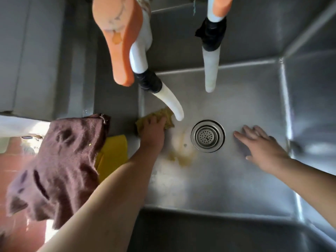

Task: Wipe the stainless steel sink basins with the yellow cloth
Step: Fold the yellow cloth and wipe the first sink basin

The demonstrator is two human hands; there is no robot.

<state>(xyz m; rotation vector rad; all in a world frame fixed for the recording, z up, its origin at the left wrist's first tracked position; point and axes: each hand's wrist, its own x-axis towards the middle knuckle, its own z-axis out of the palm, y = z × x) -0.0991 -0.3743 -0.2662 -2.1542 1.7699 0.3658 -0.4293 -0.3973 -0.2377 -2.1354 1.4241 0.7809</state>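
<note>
The yellow cloth point(164, 118) is lying on the sink basin point(227, 179) floor by its left wall, under the left hand point(153, 130), which is pressing on it with fingers curled. Right of the drain strainer point(207, 136), the right hand point(260, 144) is resting flat and spread, grasping nothing.

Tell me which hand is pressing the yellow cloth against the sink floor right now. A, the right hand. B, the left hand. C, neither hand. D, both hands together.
B: the left hand lies on the yellow cloth beside the basin's left wall, while the right hand rests flat and clothless on the sink floor, right of the drain.
</note>
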